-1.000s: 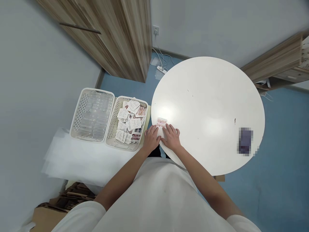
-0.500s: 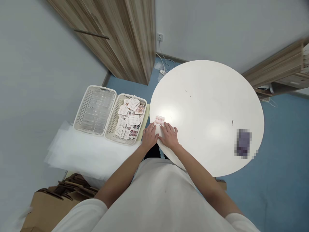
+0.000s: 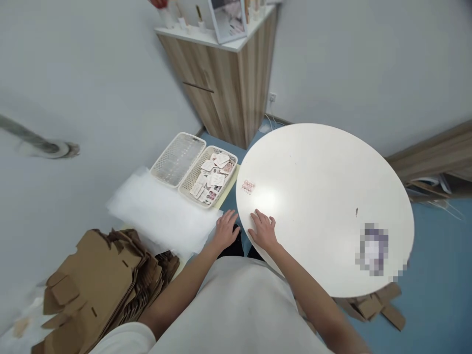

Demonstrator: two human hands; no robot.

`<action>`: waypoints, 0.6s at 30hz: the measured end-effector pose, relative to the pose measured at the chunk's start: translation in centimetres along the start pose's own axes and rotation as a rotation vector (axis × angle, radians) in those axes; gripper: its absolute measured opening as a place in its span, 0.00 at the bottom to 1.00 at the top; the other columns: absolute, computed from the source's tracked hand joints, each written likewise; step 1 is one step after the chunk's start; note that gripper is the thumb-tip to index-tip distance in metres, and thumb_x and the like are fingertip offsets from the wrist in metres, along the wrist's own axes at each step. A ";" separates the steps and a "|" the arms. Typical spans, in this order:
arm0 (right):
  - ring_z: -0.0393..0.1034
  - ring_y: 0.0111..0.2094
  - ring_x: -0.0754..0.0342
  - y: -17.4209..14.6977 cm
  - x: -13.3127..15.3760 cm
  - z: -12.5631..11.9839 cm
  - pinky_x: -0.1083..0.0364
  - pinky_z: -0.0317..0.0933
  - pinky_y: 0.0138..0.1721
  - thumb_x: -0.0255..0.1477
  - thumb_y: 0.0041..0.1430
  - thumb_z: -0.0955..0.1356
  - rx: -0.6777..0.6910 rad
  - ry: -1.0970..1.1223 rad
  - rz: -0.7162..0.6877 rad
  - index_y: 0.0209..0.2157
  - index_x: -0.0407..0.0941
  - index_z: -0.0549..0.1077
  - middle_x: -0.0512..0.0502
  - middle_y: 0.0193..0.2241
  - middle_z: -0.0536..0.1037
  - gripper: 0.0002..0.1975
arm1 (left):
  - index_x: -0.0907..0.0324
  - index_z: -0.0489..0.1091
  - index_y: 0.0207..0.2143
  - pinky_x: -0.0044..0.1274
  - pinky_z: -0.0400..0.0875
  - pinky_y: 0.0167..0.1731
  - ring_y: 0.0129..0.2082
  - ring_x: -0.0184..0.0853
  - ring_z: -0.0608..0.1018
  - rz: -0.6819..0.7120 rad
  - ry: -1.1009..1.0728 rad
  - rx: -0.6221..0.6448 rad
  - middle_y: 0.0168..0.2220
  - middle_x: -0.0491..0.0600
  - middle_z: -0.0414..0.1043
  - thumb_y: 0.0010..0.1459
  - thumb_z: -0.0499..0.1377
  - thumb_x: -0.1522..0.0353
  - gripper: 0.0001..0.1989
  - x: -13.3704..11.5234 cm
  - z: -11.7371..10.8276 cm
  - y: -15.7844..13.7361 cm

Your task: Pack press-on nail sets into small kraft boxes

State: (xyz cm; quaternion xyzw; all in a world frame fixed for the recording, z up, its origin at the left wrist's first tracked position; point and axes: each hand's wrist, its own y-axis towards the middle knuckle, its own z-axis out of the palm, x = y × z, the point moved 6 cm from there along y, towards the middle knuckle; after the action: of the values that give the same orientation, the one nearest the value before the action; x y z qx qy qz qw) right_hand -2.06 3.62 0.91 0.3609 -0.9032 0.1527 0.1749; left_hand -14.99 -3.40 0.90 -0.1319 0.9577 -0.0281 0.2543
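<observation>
A small card of pink press-on nails (image 3: 248, 186) lies flat near the left edge of the round white table (image 3: 324, 196), touched by neither hand. My left hand (image 3: 226, 230) hovers just off the table's left edge, fingers apart and holding nothing. Over the table's near-left rim is my right hand (image 3: 264, 229), its fingers spread, below the card and apart from it. To the left, a white basket (image 3: 191, 193) holds many nail cards, several with white printed backs facing up.
A second basket (image 3: 162, 160) with clear plastic pieces stands beside the first. Translucent sheets (image 3: 158, 211) lie nearer, and flattened cardboard boxes (image 3: 99, 280) are stacked at lower left. A blurred-out item (image 3: 374, 250) sits on the table's right. A wooden cabinet (image 3: 221, 88) stands behind.
Both hands have drawn back from the nail card toward my body and moved apart. The card stays on the table. The view has tilted up and turned left.
</observation>
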 end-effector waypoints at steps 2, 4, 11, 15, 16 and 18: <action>0.57 0.51 0.47 0.0 0.9 -0.2 0.43 0.40 0.51 0.32 0.54 0.59 -0.016 0.024 -0.048 0.53 0.47 0.57 0.40 0.54 0.61 0.23 | 0.58 0.60 0.50 0.36 0.56 0.50 0.54 0.42 0.61 -0.016 -0.030 0.004 0.53 0.55 0.60 0.55 0.50 0.64 0.20 0.6 -1.1 -0.8; 0.61 0.48 0.49 0.6 2.0 -0.6 0.43 0.39 0.52 0.30 0.55 0.58 -0.032 0.057 -0.105 0.52 0.48 0.57 0.41 0.50 0.66 0.21 | 0.57 0.61 0.50 0.33 0.60 0.47 0.50 0.40 0.66 -0.029 -0.080 0.015 0.50 0.53 0.64 0.55 0.49 0.64 0.19 1.2 -2.5 -1.3; 0.68 0.38 0.52 4.8 8.0 -2.1 0.43 0.41 0.51 0.30 0.57 0.57 -0.045 0.161 -0.263 0.50 0.46 0.60 0.44 0.38 0.74 0.19 | 0.58 0.60 0.50 0.28 0.64 0.43 0.43 0.37 0.71 -0.085 -0.169 0.051 0.47 0.51 0.67 0.55 0.49 0.62 0.21 4.4 -8.5 -3.2; 0.68 0.36 0.52 7.3 12.3 -1.8 0.44 0.42 0.50 0.31 0.56 0.57 -0.022 0.208 -0.289 0.48 0.46 0.62 0.44 0.39 0.74 0.18 | 0.60 0.60 0.50 0.28 0.63 0.43 0.45 0.39 0.70 -0.106 -0.115 0.079 0.48 0.53 0.66 0.54 0.50 0.61 0.22 7.4 -11.4 -4.3; 0.68 0.36 0.52 7.8 13.2 -1.6 0.44 0.42 0.50 0.32 0.56 0.58 -0.011 0.209 -0.298 0.48 0.46 0.63 0.44 0.39 0.74 0.17 | 0.60 0.60 0.50 0.29 0.62 0.44 0.46 0.40 0.70 -0.115 -0.099 0.084 0.49 0.54 0.65 0.53 0.50 0.60 0.23 8.3 -12.0 -4.4; 0.68 0.37 0.51 8.4 14.8 -1.2 0.44 0.42 0.50 0.32 0.56 0.58 0.013 0.189 -0.317 0.47 0.47 0.64 0.44 0.40 0.74 0.17 | 0.61 0.59 0.51 0.30 0.61 0.45 0.48 0.42 0.68 -0.139 -0.069 0.089 0.50 0.56 0.64 0.52 0.51 0.60 0.25 10.0 -13.0 -4.6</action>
State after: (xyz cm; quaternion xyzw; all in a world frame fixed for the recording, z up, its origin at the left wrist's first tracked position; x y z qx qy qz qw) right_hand -17.80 1.07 7.00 0.4840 -0.8135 0.1624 0.2784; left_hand -28.69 -10.70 8.00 -0.1876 0.9346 -0.0836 0.2903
